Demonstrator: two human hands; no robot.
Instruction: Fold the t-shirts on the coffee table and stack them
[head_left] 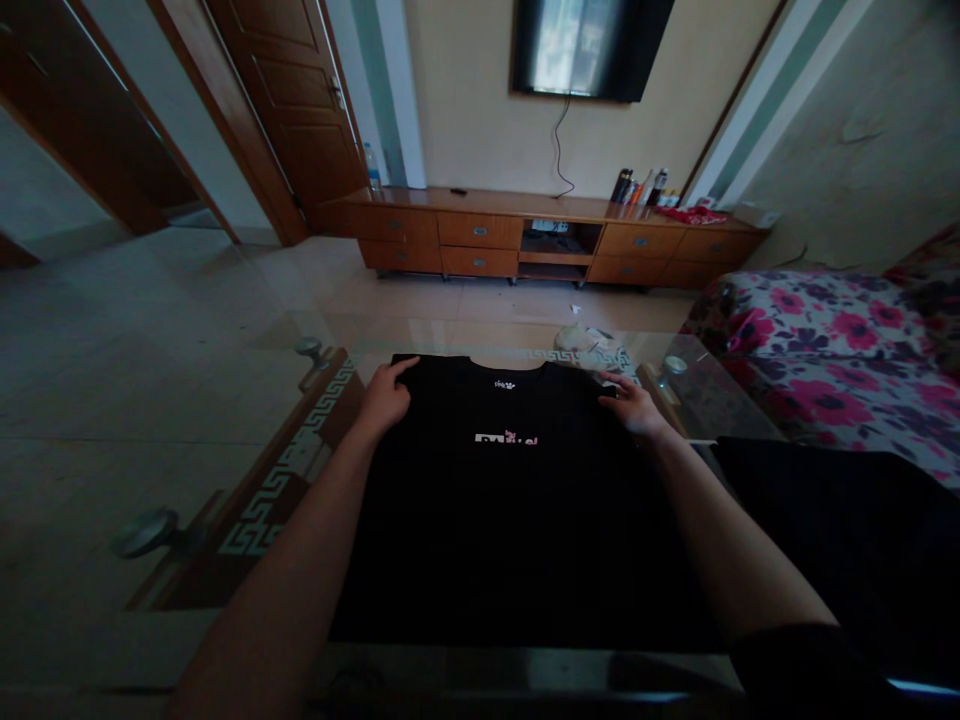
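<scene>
A black T-shirt [517,540] lies spread out on a glass-topped table [420,675], its neckline toward the far side. Small white and pink print shows on its chest, and a small white mark sits inside the collar. My left hand [388,400] rests on the left shoulder edge, index finger stretched out along the cloth and the other fingers partly bent. At the opposite shoulder edge, my right hand [632,405] touches the fabric with its fingers apart. No sleeves are visible spread out at the sides.
Another dark cloth [847,530] lies to the right. Beyond the table's far edge is a pale crumpled bag [592,345]. A wooden TV cabinet [480,232] with several bottles stands along the wall under a television [589,50]. A flowered sofa [832,320] is at right.
</scene>
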